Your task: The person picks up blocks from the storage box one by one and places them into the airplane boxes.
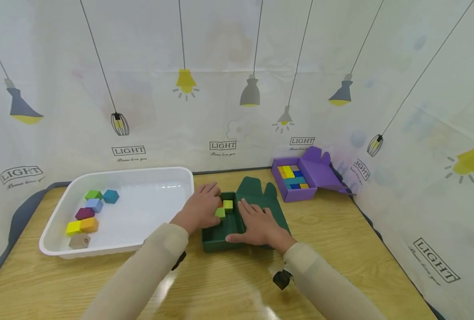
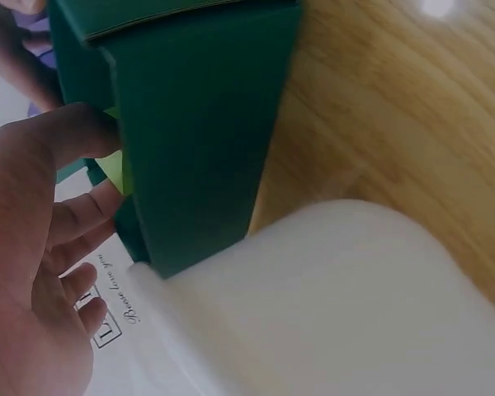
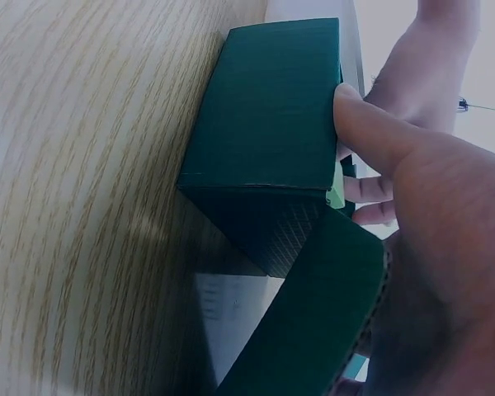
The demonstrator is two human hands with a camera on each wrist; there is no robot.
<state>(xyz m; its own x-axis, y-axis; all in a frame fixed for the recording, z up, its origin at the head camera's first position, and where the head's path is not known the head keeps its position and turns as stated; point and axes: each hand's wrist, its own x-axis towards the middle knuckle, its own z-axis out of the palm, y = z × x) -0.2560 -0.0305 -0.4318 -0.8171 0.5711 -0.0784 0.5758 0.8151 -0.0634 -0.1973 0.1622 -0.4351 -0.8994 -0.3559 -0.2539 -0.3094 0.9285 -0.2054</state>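
Note:
My left hand reaches over the left wall of a dark green cardboard box, pinching a light green block inside it. The left wrist view has the same block between thumb and finger, partly hidden by the box wall. A yellow-green block sits by the box's back wall, next to an orange-red block mostly covered by my fingers. With fingers spread, my right hand rests on the box's right edge and its folded-back lid. Its thumb touches the rim.
Left of the box stands a white tray with several coloured blocks along its left side. At the back right, an open purple box holds several blocks packed together. A printed curtain hangs behind the wooden table.

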